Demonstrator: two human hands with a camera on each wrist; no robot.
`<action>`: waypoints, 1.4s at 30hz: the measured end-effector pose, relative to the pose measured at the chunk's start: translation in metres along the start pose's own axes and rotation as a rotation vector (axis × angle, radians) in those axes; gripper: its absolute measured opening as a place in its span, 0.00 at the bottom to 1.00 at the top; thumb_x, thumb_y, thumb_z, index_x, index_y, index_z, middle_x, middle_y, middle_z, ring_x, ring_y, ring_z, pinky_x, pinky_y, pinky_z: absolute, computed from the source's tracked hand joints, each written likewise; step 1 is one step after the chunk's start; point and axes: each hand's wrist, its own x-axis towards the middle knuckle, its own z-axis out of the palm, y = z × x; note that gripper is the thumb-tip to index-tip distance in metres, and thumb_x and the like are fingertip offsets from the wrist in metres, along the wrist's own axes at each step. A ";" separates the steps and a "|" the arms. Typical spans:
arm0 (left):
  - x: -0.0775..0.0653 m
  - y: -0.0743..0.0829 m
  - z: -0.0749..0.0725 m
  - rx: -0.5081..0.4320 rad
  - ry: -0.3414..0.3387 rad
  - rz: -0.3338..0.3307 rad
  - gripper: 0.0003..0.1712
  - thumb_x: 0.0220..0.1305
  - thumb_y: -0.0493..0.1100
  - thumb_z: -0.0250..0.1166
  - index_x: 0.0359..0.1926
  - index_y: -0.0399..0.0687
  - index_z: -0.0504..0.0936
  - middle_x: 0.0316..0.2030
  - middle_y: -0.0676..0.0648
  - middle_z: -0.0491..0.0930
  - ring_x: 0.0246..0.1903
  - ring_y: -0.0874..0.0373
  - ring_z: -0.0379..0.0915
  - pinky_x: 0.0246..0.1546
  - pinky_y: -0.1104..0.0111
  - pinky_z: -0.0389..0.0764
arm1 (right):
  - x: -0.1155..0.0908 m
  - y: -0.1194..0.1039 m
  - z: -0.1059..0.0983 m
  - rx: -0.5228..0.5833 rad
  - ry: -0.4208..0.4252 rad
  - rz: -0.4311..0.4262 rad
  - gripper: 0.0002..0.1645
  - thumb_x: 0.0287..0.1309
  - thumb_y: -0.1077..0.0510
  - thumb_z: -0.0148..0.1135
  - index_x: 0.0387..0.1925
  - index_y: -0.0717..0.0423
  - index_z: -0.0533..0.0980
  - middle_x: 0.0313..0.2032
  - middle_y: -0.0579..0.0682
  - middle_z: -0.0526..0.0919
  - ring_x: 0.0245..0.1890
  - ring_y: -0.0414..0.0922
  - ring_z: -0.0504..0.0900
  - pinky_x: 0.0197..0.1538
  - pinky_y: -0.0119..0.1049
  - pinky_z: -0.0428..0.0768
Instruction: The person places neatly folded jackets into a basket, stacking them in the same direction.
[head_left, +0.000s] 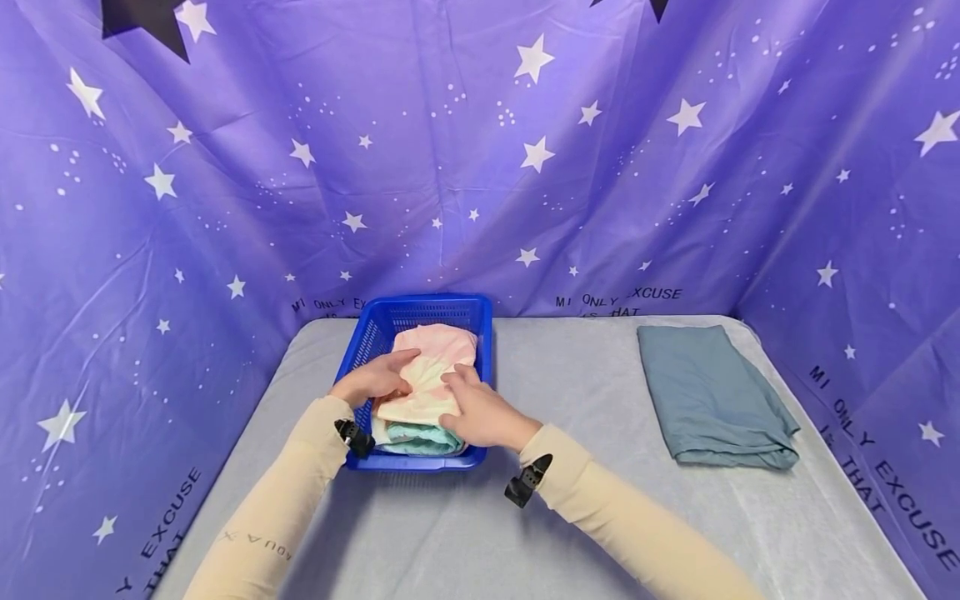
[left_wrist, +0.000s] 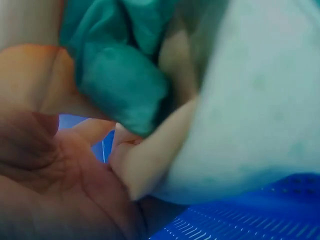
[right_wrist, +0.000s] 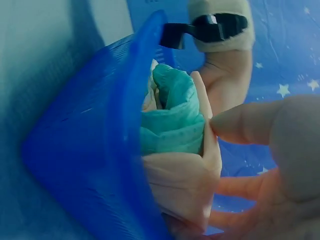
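A folded pink and cream cloth [head_left: 435, 358], with a rolled teal cloth [head_left: 423, 440] at its near end, lies inside a blue plastic basket [head_left: 453, 462]. My left hand [head_left: 375, 377] reaches over the basket's left rim and rests on the pink cloth with fingers extended. From the right, my right hand [head_left: 483, 410] touches the cloth's top and right edge, fingers spread. The right wrist view shows its thumb [right_wrist: 245, 122] against the cloth edge beside the teal folds [right_wrist: 172, 125]. Close up in the left wrist view, the left palm [left_wrist: 75, 185] is beside the cloth; its fingertips are partly hidden.
A folded grey-blue cloth [head_left: 716, 396] lies at the right of the grey-covered table [head_left: 570, 392]. Purple star-printed curtains [head_left: 450, 167] enclose the back and both sides. The basket stands near the table's back edge, left of centre.
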 end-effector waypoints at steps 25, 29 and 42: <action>0.002 0.006 0.008 0.235 -0.073 -0.108 0.38 0.66 0.43 0.67 0.75 0.49 0.67 0.77 0.36 0.58 0.67 0.39 0.63 0.62 0.38 0.72 | 0.006 0.015 0.027 -0.609 0.007 -0.230 0.07 0.61 0.58 0.65 0.40 0.47 0.85 0.41 0.45 0.88 0.49 0.47 0.81 0.59 0.43 0.75; 0.004 0.005 0.007 0.264 -0.063 -0.085 0.40 0.62 0.39 0.67 0.75 0.47 0.67 0.75 0.34 0.61 0.60 0.42 0.73 0.70 0.46 0.68 | 0.008 0.018 0.025 -0.599 0.009 -0.265 0.06 0.59 0.59 0.66 0.36 0.47 0.86 0.37 0.42 0.89 0.44 0.45 0.85 0.61 0.44 0.74; 0.014 -0.001 0.007 0.341 -0.039 -0.096 0.39 0.63 0.39 0.65 0.75 0.48 0.68 0.77 0.33 0.58 0.53 0.37 0.79 0.74 0.45 0.62 | 0.014 0.019 0.025 -0.615 -0.045 -0.244 0.11 0.64 0.58 0.61 0.28 0.43 0.84 0.28 0.36 0.87 0.36 0.39 0.86 0.68 0.46 0.71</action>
